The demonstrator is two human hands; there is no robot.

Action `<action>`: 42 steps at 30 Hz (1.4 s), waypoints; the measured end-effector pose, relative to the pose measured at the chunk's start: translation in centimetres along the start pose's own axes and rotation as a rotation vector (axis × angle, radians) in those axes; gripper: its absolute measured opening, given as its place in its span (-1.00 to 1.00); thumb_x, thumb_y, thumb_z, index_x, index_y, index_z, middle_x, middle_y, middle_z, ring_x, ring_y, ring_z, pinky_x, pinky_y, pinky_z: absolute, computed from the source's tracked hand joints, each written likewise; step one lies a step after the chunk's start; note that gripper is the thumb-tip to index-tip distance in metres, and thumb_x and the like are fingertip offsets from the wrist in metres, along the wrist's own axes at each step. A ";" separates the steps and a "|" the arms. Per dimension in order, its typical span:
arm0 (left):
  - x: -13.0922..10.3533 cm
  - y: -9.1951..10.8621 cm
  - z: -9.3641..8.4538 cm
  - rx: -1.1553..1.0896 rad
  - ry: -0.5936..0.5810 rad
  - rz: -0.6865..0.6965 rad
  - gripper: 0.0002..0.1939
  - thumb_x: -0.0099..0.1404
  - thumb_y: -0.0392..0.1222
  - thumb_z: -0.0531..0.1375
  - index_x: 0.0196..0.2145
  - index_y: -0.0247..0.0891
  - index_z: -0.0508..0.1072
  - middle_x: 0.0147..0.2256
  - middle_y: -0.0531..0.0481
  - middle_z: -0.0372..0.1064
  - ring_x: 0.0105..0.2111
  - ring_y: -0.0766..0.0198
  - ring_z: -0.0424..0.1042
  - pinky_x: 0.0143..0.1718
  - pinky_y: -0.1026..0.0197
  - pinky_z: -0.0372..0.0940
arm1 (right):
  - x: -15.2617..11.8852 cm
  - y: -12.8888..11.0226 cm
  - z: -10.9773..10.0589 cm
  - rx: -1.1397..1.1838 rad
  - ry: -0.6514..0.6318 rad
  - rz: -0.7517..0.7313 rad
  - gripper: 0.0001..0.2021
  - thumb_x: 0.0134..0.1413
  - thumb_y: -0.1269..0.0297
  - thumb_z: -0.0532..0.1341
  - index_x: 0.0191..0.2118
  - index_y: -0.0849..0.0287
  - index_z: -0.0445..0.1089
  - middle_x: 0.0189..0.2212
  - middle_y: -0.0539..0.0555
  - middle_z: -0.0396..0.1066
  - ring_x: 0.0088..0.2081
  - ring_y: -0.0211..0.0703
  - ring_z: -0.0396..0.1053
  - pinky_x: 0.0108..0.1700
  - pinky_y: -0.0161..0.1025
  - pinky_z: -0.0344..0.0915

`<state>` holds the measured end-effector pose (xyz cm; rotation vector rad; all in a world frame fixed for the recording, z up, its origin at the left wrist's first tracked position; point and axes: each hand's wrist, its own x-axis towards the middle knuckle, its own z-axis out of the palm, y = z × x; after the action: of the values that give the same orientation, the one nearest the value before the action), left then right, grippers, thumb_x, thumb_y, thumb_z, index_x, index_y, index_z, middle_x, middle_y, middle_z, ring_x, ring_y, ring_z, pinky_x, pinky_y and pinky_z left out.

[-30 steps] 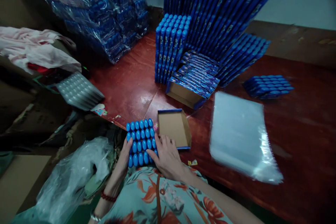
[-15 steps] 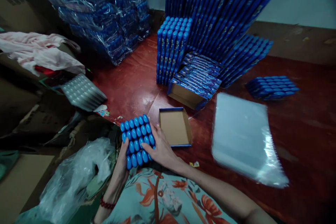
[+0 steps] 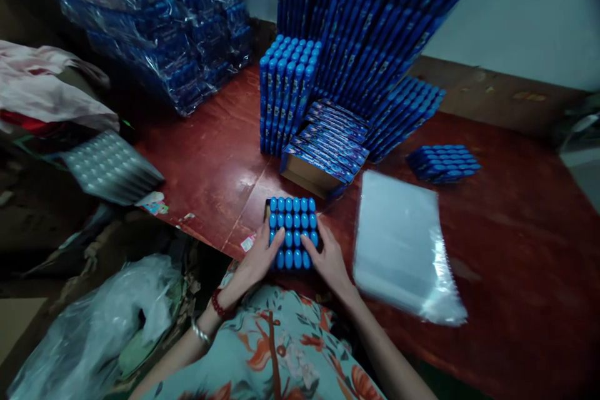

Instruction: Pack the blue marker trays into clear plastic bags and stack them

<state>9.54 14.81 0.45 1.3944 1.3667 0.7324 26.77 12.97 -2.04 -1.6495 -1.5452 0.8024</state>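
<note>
A block of blue-capped tubes (image 3: 292,221) sits in front of my body, caps facing up in neat rows. My left hand (image 3: 259,255) grips its left side, thumb resting on the caps. On the opposite side my right hand (image 3: 329,257) holds the block the same way, fingers along the edge. The block covers the shallow cardboard box (image 3: 267,207), of which only a bit of the left rim shows. Whether the tubes are fully down inside it, I cannot tell. Just beyond stands another open box (image 3: 304,175) with a stack of printed blue cartons (image 3: 328,140).
Tall bundles of blue tubes (image 3: 287,94) stand behind. A stack of clear plastic bags (image 3: 398,237) lies to the right, with a small tube bundle (image 3: 445,164) beyond. Left are a grey bumpy tray stack (image 3: 112,165), crumpled plastic (image 3: 107,319) and wrapped blue packs (image 3: 164,44).
Both hands have carried the block of tubes rightward from the table's left edge onto the shallow box, now almost wholly covered. The camera view has shifted right.
</note>
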 end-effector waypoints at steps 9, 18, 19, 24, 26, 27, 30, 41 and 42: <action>2.0 2.6 -3.9 0.425 0.338 0.151 -0.49 0.36 0.07 -0.05 0.10 -0.28 0.33 0.02 -0.19 0.38 0.04 0.03 0.34 0.11 0.00 0.17 | 1.0 -2.4 -0.7 -0.307 0.103 -0.104 -0.45 0.29 0.04 -0.11 0.31 0.15 -0.04 0.28 0.23 0.00 0.29 0.02 -0.08 0.25 0.14 -0.02; 7.1 -0.2 1.5 0.748 0.100 0.209 -0.54 0.34 -0.28 -0.11 0.14 -0.43 0.26 0.17 -0.33 0.16 0.16 -0.11 0.14 0.14 -0.16 0.04 | 6.1 -2.3 2.8 -0.365 -0.177 -0.095 -0.52 0.31 0.09 -0.13 0.26 0.11 0.10 0.28 0.19 0.02 0.27 0.04 -0.01 0.25 0.18 -0.05; 7.2 -0.3 1.5 0.780 0.092 0.234 -0.56 0.35 -0.29 -0.12 0.09 -0.44 0.31 0.12 -0.33 0.22 0.11 -0.08 0.19 0.11 -0.11 0.09 | 6.1 -2.1 2.9 -0.297 -0.158 -0.119 -0.53 0.31 0.10 -0.13 0.25 0.11 0.09 0.27 0.18 0.04 0.27 -0.03 0.01 0.26 0.10 -0.03; 7.1 0.4 0.6 0.996 -0.043 0.374 -0.61 0.38 -0.31 -0.17 -0.17 -0.35 0.44 -0.14 -0.24 0.39 -0.07 -0.03 0.28 -0.05 -0.06 0.18 | 3.6 0.1 0.1 0.055 0.125 -0.187 -0.63 0.29 0.13 -0.03 0.09 0.11 0.31 0.04 0.15 0.32 0.08 -0.17 0.27 0.12 -0.14 0.22; 7.1 0.4 0.4 1.036 -0.053 0.383 -0.62 0.39 -0.32 -0.17 -0.19 -0.36 0.43 -0.16 -0.24 0.39 -0.09 -0.01 0.29 -0.09 -0.03 0.18 | 1.4 2.6 -3.0 -0.006 0.269 -0.161 -0.71 0.24 0.12 0.06 -0.08 0.12 0.42 -0.15 0.13 0.42 -0.08 -0.13 0.35 0.01 -0.11 0.28; 7.2 0.4 0.4 1.034 -0.043 0.378 -0.63 0.39 -0.31 -0.17 -0.20 -0.36 0.43 -0.17 -0.23 0.40 -0.10 0.00 0.29 -0.09 -0.02 0.18 | 0.1 4.3 -5.0 -0.085 0.329 -0.138 -0.71 0.20 0.08 0.11 -0.12 0.12 0.44 -0.21 0.12 0.43 -0.13 -0.10 0.35 -0.03 -0.09 0.28; 7.4 0.3 0.7 0.992 -0.047 0.419 -0.65 0.40 -0.30 -0.15 -0.22 -0.35 0.42 -0.18 -0.20 0.40 -0.10 0.05 0.30 -0.07 0.01 0.18 | -3.9 9.5 -11.1 -0.411 0.295 -0.093 -0.53 0.03 -0.13 0.19 -0.08 0.11 0.44 -0.23 0.16 0.41 -0.15 0.02 0.31 -0.07 0.01 0.26; 7.3 0.2 2.3 0.610 -0.139 0.438 -0.61 0.42 -0.12 -0.11 0.00 -0.34 0.36 -0.04 -0.20 0.33 -0.03 0.11 0.31 0.06 0.01 0.20 | 4.0 7.2 -8.2 -0.762 0.059 -0.043 -0.63 0.23 0.27 0.04 0.13 0.16 0.27 -0.08 0.25 0.31 -0.08 0.04 0.20 -0.09 -0.10 0.20; 7.4 0.1 2.2 0.505 -0.117 0.429 -0.59 0.41 -0.09 -0.11 0.06 -0.34 0.31 0.01 -0.21 0.29 0.02 0.13 0.28 0.11 0.02 0.17 | 6.0 6.8 -7.6 -0.784 -0.006 -0.022 -0.60 0.23 0.29 0.04 0.16 0.17 0.23 -0.02 0.28 0.27 -0.04 0.08 0.17 -0.09 -0.08 0.19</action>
<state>12.90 21.35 -1.78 2.1403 1.2174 0.5810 37.29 18.11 -3.38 -2.1485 -2.0235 0.1686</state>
